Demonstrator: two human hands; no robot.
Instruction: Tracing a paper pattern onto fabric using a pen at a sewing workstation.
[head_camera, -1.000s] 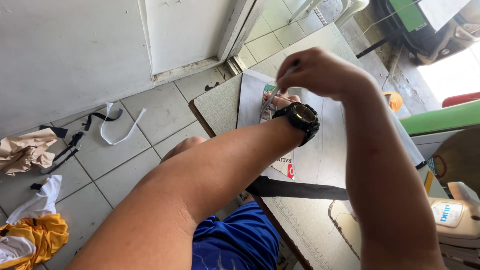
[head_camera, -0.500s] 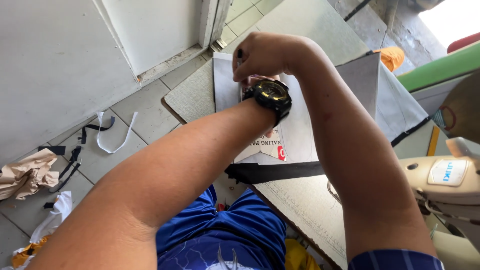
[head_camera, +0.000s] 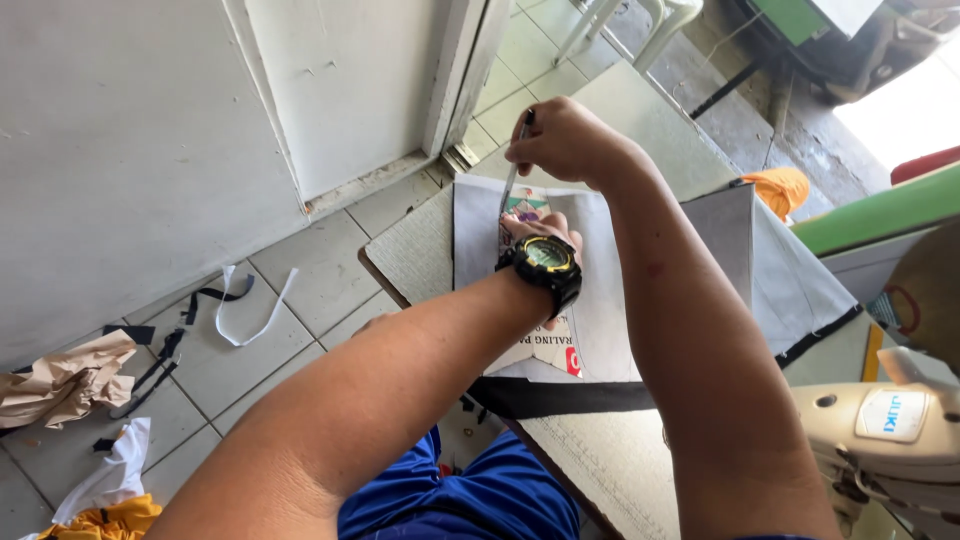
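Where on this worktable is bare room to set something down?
Bare: the far tabletop beyond the right hand, and the near-left corner beside the white fabric. Crowded: the fabric, where the left hand presses, and beside the sewing machine.

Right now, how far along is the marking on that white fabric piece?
Laid out: white fabric panel flat on the grey worktable. In hand: right hand holds a thin pen-like tool to the printed patch, left hand pinning it. Left: black strap and sewing machine untouched.
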